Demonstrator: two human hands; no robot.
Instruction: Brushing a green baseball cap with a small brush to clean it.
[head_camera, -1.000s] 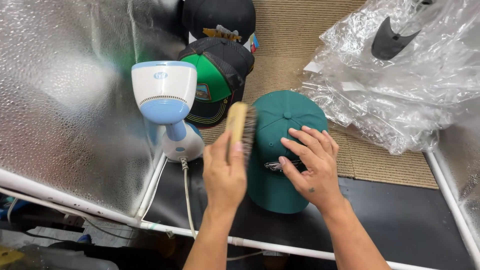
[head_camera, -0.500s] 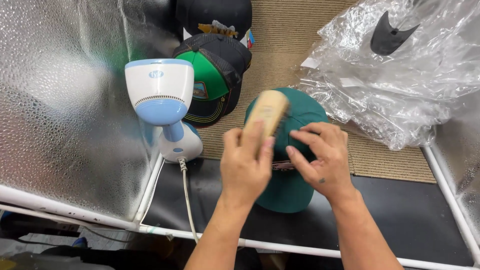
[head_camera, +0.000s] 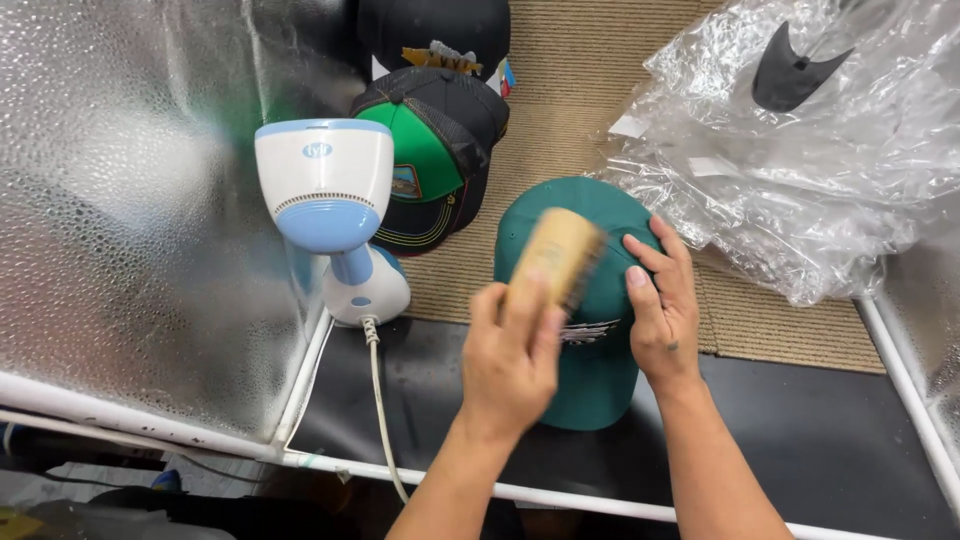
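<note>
A dark green cap (head_camera: 590, 385) lies on the floor of a reflective tent, its brim toward me. My left hand (head_camera: 512, 360) grips a wooden-backed brush (head_camera: 557, 255), blurred with motion, bristles down on the cap's crown. Beside it, my right hand (head_camera: 662, 310) presses flat on the right side of the crown, fingers spread.
A white and blue handheld steamer (head_camera: 330, 205) stands left of the cap, its cord trailing toward me. A green-and-black cap (head_camera: 430, 160) and a black cap (head_camera: 435, 30) lie behind. Crumpled clear plastic bags (head_camera: 800, 150) fill the right. A silver reflective wall (head_camera: 130, 200) stands at left.
The brush has moved from the cap's left edge onto its crown, then slightly down and left. My right hand has stayed on the cap.
</note>
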